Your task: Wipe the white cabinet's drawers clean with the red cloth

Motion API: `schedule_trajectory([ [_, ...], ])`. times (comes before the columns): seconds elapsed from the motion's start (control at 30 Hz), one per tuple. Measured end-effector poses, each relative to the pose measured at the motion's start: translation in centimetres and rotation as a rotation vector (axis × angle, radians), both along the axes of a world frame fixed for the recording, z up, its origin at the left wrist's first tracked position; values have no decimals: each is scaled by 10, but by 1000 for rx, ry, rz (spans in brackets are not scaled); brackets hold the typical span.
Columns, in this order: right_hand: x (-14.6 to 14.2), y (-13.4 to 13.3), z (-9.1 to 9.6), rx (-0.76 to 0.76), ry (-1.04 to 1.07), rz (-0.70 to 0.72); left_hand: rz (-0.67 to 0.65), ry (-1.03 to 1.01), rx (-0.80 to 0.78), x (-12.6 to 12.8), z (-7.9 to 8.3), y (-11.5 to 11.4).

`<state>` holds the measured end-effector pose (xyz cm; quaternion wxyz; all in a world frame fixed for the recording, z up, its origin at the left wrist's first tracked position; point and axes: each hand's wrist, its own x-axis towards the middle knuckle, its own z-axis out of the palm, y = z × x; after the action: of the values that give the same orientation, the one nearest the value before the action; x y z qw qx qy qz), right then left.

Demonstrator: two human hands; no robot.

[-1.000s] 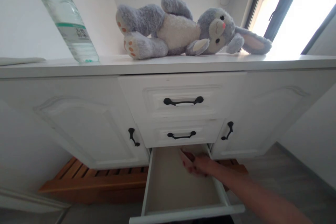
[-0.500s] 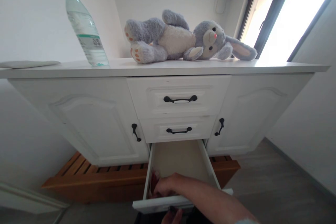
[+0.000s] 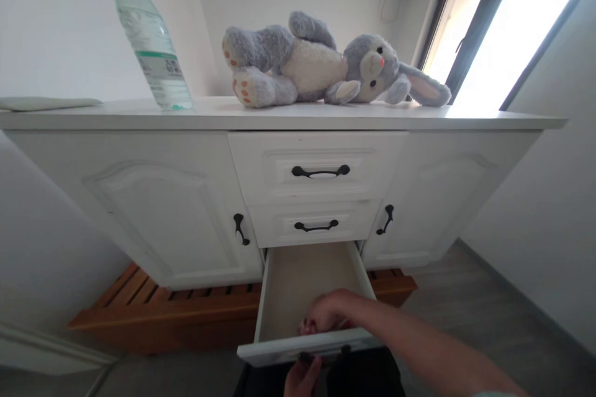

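Both hands are at the open bottom drawer [image 3: 298,279]. The right hand [image 3: 326,313] lies inside it near the front panel, fingers curled down; I cannot tell if they pinch something. The left hand [image 3: 302,375] is below the front, fingers curled at the black handle [image 3: 323,355].

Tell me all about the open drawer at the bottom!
The bottom drawer is white outside, pale beige inside, and looks like painted wood. It is pulled out below two shut drawers. The right hand reaches inside near its front. The left hand is under the front panel, by the dark handle.
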<state>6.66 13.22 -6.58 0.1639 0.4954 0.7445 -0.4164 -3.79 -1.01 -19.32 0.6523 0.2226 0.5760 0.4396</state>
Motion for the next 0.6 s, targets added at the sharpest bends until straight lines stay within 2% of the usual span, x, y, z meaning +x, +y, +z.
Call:
schedule_trajectory([
  [0.03, -30, 2, -3, -54, 57, 100, 38, 8, 7, 1, 1, 0],
  [0.07, -58, 5, -5, -70, 119, 261, 65, 15, 13, 2, 2, 0],
  [0.13, -102, 9, -5, -1, 186, 432, 72, 17, 19, 3, 5, -1],
  [0.2, -114, 10, 0, 74, 217, 471, 49, 15, 14, 2, 7, -1],
  [0.23, -106, 8, 4, 100, 219, 449, 33, 15, 8, 2, 8, -1],
  [0.3, -64, -2, 16, 154, 188, 372, 14, 19, -8, 2, 8, -1],
  [0.37, 1, -19, 30, 229, 33, 257, 13, 20, -30, 2, 7, -1],
  [0.47, 98, -53, 49, 347, -250, 16, 22, 20, -54, 2, 5, -1],
  [0.5, 123, -64, 52, 382, -260, -84, 22, 24, -57, 2, 5, -1],
  [0.57, 150, -83, 50, 482, -260, -223, 10, 36, -56, 2, 4, -2],
  [0.6, 151, -90, 45, 555, -256, -267, 2, 41, -52, 2, 4, -2],
])
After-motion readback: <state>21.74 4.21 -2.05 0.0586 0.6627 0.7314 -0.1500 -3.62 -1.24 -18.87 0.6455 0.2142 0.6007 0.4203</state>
